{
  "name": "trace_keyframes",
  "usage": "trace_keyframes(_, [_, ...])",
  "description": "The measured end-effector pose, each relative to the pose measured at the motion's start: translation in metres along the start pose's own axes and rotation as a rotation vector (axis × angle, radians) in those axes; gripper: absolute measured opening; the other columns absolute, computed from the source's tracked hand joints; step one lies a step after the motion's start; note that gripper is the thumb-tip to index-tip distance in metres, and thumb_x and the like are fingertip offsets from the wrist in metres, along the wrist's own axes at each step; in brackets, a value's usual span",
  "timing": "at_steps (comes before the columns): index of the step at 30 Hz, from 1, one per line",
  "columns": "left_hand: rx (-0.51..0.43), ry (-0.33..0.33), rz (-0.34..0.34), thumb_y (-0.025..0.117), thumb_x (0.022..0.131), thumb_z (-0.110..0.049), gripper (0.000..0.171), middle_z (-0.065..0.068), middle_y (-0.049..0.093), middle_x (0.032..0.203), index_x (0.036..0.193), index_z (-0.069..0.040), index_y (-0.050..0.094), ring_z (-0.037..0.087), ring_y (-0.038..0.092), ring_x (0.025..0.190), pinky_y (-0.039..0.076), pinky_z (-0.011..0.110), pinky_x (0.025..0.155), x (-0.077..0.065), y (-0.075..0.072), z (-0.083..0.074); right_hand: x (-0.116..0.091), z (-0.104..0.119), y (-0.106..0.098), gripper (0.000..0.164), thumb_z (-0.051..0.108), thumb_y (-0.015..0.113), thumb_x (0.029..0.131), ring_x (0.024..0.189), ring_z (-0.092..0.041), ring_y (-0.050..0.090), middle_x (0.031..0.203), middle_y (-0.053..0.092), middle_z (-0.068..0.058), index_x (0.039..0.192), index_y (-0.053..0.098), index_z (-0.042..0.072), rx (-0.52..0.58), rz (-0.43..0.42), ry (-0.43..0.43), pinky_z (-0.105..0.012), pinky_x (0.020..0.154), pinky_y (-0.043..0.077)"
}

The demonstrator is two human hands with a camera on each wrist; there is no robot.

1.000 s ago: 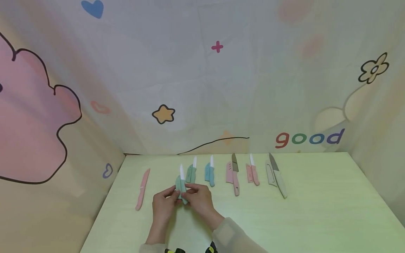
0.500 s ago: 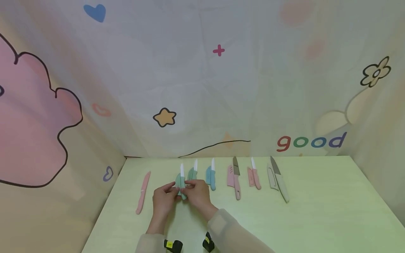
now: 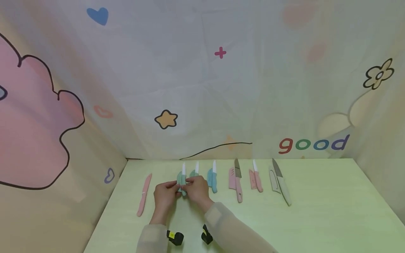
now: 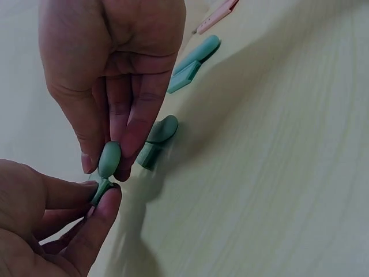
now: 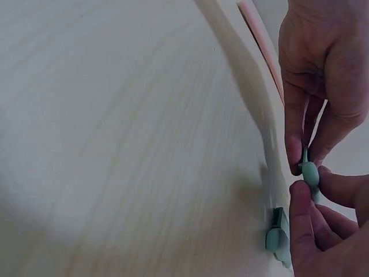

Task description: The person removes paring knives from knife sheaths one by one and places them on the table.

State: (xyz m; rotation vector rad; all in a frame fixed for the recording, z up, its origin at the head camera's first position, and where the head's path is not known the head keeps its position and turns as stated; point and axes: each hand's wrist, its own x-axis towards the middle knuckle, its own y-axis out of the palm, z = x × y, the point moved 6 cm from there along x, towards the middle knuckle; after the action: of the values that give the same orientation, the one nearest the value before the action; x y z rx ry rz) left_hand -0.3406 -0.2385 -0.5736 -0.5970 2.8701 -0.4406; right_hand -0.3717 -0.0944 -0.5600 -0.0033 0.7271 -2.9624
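Observation:
Near the table's left half, both hands meet at a small light-green paring knife [image 3: 184, 169] with a white blade pointing away. My left hand [image 3: 165, 197] pinches its green sheath [image 4: 100, 194] between thumb and fingers. The rounded green handle [image 5: 310, 172] is pinched by my right hand [image 3: 198, 191]. Sheath and knife lie side by side, the blade outside the sheath. Just behind the right hand lies another green knife [image 3: 197, 167] beside its sheath, partly covered by that hand. Left of the hands is a pink knife [image 3: 144, 195].
Along the table [image 3: 322, 196] to the right lie a blue knife [image 3: 214, 180], a large pink knife [image 3: 238, 183], a small pink knife [image 3: 257, 179] and a large pale-green knife [image 3: 283, 186], each beside its sheath. A printed cloth [image 3: 190, 80] hangs behind the table's back edge.
Both hands have moved slightly away from the body with the green knife and sheath, bringing them level with the row. The head view has tilted a little; the other knives stay put.

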Motion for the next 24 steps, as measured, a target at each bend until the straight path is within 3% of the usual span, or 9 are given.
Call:
trace_keyframes(7, [0.076,-0.003,0.003,0.069,0.085,-0.004,0.017,0.020,0.073,0.089,0.100,0.005,0.072,0.018,0.067,0.065,0.056,0.019,0.054,0.010,0.001,0.003,0.009,0.002,0.006,0.030,0.021,0.082,0.077,0.088,-0.022,0.064,0.096,0.074,-0.010,0.099,0.075,0.002,-0.104,-0.010,-0.007,-0.037,0.073,0.058])
trace_keyframes(13, [0.162,0.022,-0.016,0.067,0.085,-0.005,0.016,0.015,0.073,0.085,0.097,0.003,0.074,0.015,0.065,0.060,0.055,0.019,0.052,0.013,0.000,0.002,0.011,0.006,0.014,0.028,0.022,0.080,0.078,0.091,-0.025,0.064,0.098,0.073,-0.010,0.098,0.076,0.003,-0.197,-0.005,-0.026,-0.041,0.077,0.058])
trace_keyframes(16, [0.238,0.046,-0.036,0.067,0.084,-0.007,0.015,0.011,0.074,0.078,0.093,-0.001,0.076,0.014,0.064,0.058,0.055,0.024,0.054,0.015,-0.001,-0.001,0.011,0.009,0.016,0.022,0.019,0.079,0.078,0.083,-0.022,0.064,0.090,0.074,-0.007,0.092,0.076,0.004,-0.214,-0.014,-0.031,-0.040,0.071,0.058])
trace_keyframes(19, [0.323,0.066,-0.062,0.068,0.082,-0.011,0.014,0.009,0.074,0.082,0.090,-0.005,0.078,0.018,0.065,0.072,0.057,0.035,0.067,0.016,-0.002,-0.004,0.011,0.009,0.017,0.012,0.017,0.079,0.077,0.068,-0.017,0.058,0.072,0.069,-0.003,0.077,0.075,0.006,-0.228,-0.020,-0.038,-0.033,0.056,0.052])
trace_keyframes(24, [0.391,0.072,-0.076,0.070,0.080,-0.012,0.015,0.011,0.074,0.096,0.091,-0.006,0.078,0.027,0.061,0.097,0.053,0.048,0.085,0.020,-0.004,-0.003,0.012,0.010,0.022,0.036,0.016,0.076,0.080,0.053,-0.016,0.044,0.050,0.047,0.002,0.051,0.055,0.013,-0.271,0.018,-0.062,-0.025,0.042,0.034])
